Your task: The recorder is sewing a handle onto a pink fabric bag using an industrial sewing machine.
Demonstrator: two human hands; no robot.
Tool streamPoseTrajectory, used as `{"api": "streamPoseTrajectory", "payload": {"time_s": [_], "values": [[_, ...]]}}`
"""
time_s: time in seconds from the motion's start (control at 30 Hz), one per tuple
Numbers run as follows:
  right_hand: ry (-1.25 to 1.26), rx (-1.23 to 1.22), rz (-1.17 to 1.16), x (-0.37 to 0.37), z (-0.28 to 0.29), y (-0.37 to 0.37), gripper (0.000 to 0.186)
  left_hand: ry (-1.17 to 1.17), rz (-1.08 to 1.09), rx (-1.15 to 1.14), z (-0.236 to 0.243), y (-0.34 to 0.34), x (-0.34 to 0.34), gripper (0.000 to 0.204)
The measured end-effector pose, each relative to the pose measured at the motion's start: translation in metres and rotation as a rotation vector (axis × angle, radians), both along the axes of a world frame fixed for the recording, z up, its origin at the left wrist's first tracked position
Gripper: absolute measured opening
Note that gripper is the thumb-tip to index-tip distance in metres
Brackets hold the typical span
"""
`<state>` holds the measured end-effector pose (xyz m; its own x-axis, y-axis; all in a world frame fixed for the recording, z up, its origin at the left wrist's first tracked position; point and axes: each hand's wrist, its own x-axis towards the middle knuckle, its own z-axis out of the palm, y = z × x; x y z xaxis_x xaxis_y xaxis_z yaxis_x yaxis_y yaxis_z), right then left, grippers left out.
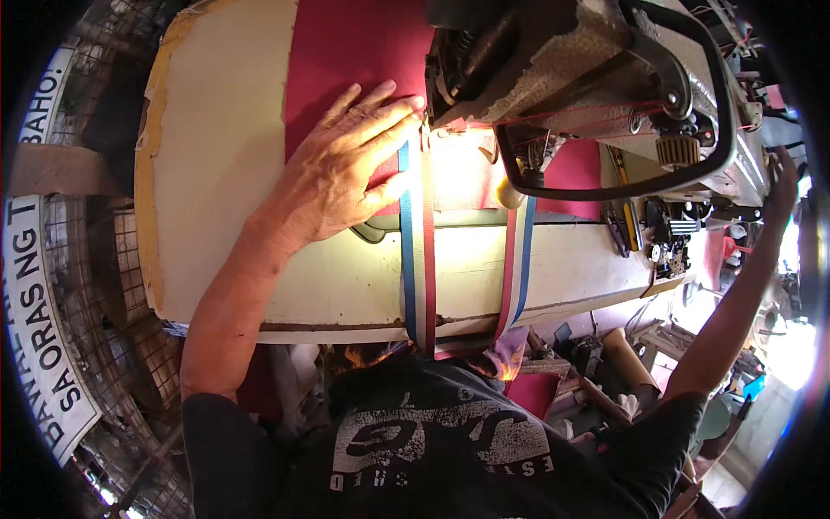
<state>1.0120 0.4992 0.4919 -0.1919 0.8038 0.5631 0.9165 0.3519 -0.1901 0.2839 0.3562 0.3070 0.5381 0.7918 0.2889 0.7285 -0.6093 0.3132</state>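
Note:
My left hand (350,169) lies flat on a red sheet of material (346,52), fingers stretched out. Its index fingertip is beside the needle area of a sewing machine (553,69), and its thumb reaches the edge of a blue, white and red striped ribbon (418,259). From under the machine head the ribbon runs toward me and over the table's front edge. A second length of striped ribbon (516,259) hangs to its right. At the far right, my right hand (782,182) is up against the machine's end; its fingers are too dim and small to read.
A black-framed loop (731,112) sticks out in front of the machine head, with red thread stretched behind it. Pens or small tools (627,208) lie on the pale table (346,285) at right. Wire mesh (147,294) and lettered signs (43,329) stand at left.

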Motion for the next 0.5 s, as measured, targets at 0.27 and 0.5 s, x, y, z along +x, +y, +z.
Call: {"api": "streamPoseTrajectory", "payload": {"time_s": [0.27, 0.5], "values": [[-0.096, -0.090, 0.006, -0.013, -0.039, -0.033, 0.058, -0.006, -0.029, 0.010, -0.001, 0.001, -0.001, 0.052], [-0.096, 0.040, -0.254, -0.051, -0.051, -0.043, 0.056, 0.007, -0.040, 0.003, -0.005, 0.003, -0.003, 0.053]]}}
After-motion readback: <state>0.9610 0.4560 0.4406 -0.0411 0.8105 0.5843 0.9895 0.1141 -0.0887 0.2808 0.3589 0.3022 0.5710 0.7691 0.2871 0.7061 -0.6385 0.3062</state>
